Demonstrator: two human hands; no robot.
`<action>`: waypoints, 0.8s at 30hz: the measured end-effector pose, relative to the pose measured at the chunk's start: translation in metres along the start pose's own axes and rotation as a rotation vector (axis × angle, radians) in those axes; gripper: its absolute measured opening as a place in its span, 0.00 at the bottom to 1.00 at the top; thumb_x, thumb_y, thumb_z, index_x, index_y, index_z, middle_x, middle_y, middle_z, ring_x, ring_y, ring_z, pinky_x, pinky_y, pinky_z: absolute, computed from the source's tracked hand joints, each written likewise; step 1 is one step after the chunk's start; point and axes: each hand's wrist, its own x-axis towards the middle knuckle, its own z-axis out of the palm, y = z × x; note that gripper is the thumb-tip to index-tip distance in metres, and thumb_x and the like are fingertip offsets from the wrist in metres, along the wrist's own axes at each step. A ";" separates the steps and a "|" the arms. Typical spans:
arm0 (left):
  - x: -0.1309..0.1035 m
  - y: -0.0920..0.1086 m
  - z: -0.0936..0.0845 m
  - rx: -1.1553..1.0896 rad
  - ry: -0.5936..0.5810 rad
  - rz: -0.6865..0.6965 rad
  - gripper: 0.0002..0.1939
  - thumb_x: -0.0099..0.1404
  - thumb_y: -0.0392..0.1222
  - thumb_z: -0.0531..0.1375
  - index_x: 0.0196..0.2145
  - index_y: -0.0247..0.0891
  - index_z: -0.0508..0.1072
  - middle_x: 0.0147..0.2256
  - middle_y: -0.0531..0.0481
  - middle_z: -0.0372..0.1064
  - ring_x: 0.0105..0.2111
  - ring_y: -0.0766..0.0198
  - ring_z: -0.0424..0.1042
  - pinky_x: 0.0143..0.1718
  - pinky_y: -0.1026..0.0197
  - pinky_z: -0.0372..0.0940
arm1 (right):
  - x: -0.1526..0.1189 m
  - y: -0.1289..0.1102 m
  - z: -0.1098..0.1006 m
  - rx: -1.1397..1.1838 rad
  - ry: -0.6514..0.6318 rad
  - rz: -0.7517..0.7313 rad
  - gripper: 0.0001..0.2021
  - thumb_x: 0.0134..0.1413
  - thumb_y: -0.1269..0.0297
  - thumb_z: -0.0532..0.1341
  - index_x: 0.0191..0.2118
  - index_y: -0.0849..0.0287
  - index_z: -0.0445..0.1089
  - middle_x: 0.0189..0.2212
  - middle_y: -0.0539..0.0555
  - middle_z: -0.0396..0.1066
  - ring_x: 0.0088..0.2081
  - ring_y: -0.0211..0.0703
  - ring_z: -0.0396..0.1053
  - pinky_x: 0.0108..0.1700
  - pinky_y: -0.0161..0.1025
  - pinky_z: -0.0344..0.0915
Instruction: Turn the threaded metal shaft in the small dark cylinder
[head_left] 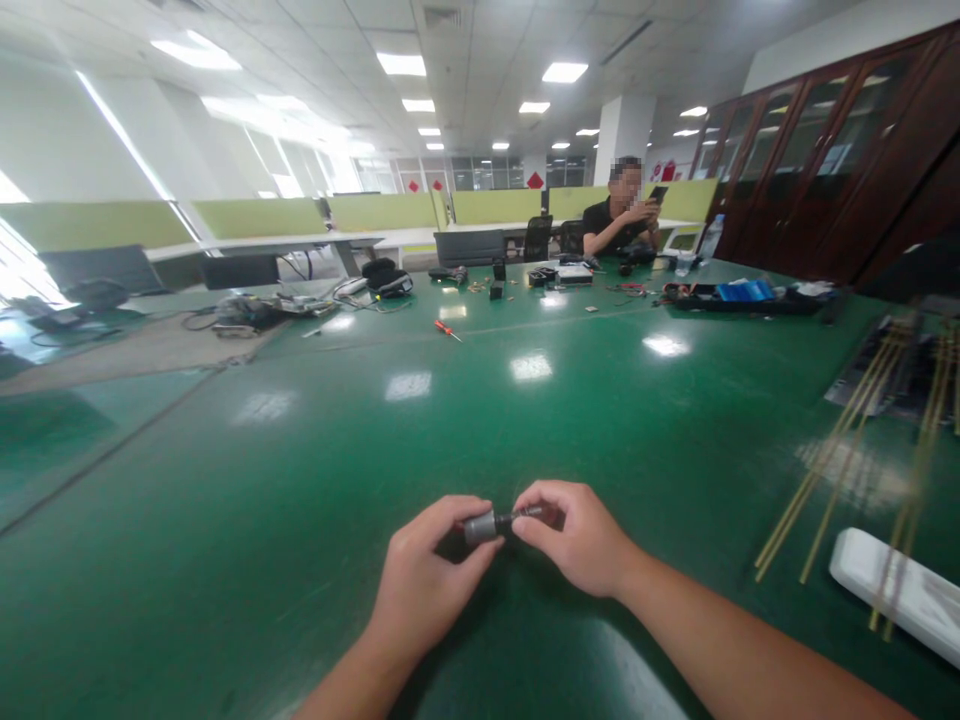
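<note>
Near the front middle of the green table, my left hand grips a small grey cylinder between thumb and fingers. A thin dark shaft runs from the cylinder's right end toward my right hand. My right hand pinches a slim dark piece in line with that shaft; its far end is partly hidden by the fingers. Whether the two pieces are joined cannot be made out. Both hands are held just above the tabletop.
A red screwdriver lies farther back. Thin yellowish rods and a white case are at the right. Small parts, cables and a black tray line the far side, where a person sits holding a phone.
</note>
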 end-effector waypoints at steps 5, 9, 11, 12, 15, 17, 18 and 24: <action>0.000 0.001 -0.001 0.003 0.002 -0.006 0.10 0.60 0.39 0.67 0.41 0.46 0.76 0.38 0.55 0.76 0.37 0.63 0.75 0.41 0.63 0.69 | 0.000 -0.002 0.000 -0.003 0.012 -0.004 0.04 0.54 0.66 0.64 0.33 0.60 0.75 0.24 0.49 0.70 0.27 0.38 0.66 0.31 0.34 0.60; 0.000 0.002 -0.001 0.004 0.006 -0.007 0.10 0.60 0.39 0.67 0.41 0.46 0.76 0.38 0.56 0.76 0.37 0.64 0.75 0.41 0.64 0.69 | 0.000 -0.002 0.000 -0.006 0.023 0.005 0.04 0.53 0.66 0.64 0.33 0.60 0.75 0.24 0.48 0.70 0.27 0.37 0.65 0.31 0.34 0.60; 0.000 0.001 -0.001 0.004 0.004 -0.005 0.10 0.60 0.39 0.67 0.41 0.46 0.76 0.38 0.56 0.76 0.37 0.64 0.75 0.40 0.64 0.69 | 0.000 -0.001 0.000 -0.001 0.027 0.006 0.04 0.53 0.66 0.64 0.33 0.60 0.75 0.24 0.49 0.70 0.27 0.38 0.65 0.31 0.34 0.60; 0.000 0.000 -0.001 0.004 0.002 -0.005 0.11 0.60 0.39 0.67 0.41 0.46 0.76 0.38 0.56 0.76 0.37 0.64 0.75 0.40 0.64 0.69 | 0.000 -0.001 0.000 0.001 0.027 0.006 0.04 0.53 0.66 0.64 0.33 0.61 0.75 0.24 0.49 0.71 0.27 0.38 0.65 0.31 0.34 0.60; 0.000 -0.001 0.000 0.002 -0.006 -0.005 0.11 0.61 0.40 0.67 0.42 0.46 0.76 0.39 0.55 0.76 0.37 0.64 0.75 0.41 0.63 0.69 | 0.000 -0.001 0.000 0.006 0.022 0.007 0.05 0.53 0.65 0.64 0.33 0.61 0.75 0.24 0.49 0.70 0.27 0.38 0.65 0.31 0.34 0.60; -0.001 -0.002 0.000 0.002 -0.005 -0.005 0.10 0.61 0.40 0.67 0.42 0.46 0.76 0.39 0.55 0.76 0.37 0.63 0.75 0.41 0.63 0.69 | 0.000 -0.001 0.000 0.011 0.024 0.006 0.05 0.53 0.66 0.64 0.33 0.61 0.75 0.24 0.49 0.70 0.27 0.38 0.65 0.31 0.34 0.60; -0.001 -0.002 0.000 0.003 -0.002 -0.002 0.10 0.61 0.40 0.67 0.42 0.46 0.76 0.39 0.54 0.76 0.38 0.62 0.76 0.42 0.62 0.70 | 0.000 -0.002 0.000 0.014 0.026 0.005 0.05 0.53 0.66 0.64 0.33 0.61 0.75 0.24 0.49 0.70 0.27 0.37 0.65 0.31 0.34 0.60; 0.000 -0.002 0.000 0.021 0.004 -0.001 0.09 0.61 0.40 0.66 0.41 0.44 0.76 0.39 0.51 0.76 0.38 0.60 0.76 0.43 0.60 0.71 | 0.000 -0.002 0.000 0.015 0.028 0.004 0.05 0.53 0.66 0.64 0.33 0.61 0.75 0.24 0.48 0.70 0.27 0.37 0.65 0.31 0.33 0.60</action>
